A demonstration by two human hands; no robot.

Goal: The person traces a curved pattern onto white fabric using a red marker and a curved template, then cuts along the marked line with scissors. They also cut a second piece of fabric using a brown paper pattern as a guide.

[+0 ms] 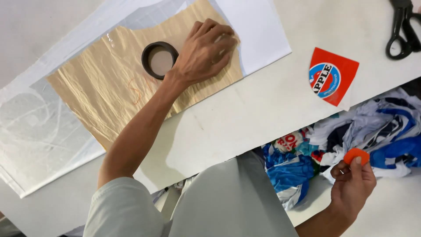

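Left hand (pixel 206 52) is pressed flat, gripping nothing, on the tan paper pattern (pixel 109 87) over white fabric (pixel 258 30), right hand (pixel 351 186) pinching orange chalk (pixel 356 156), so easing off could let the pattern slide.

The black scissors (pixel 402 27) are running off the top right corner, so only the handles are showing, far from the tan paper pattern (pixel 131 83). The left hand (pixel 206 50) is covering part of that pattern, and its fingertips are hiding what lies beneath. The white sheet (pixel 39 131) under the pattern is slipping past the left edge. The orange piece (pixel 356 155) is sitting half buried in the right hand (pixel 352 186), its shape unclear. The heap of fabric scraps (pixel 351 140) is getting cut off at the right.
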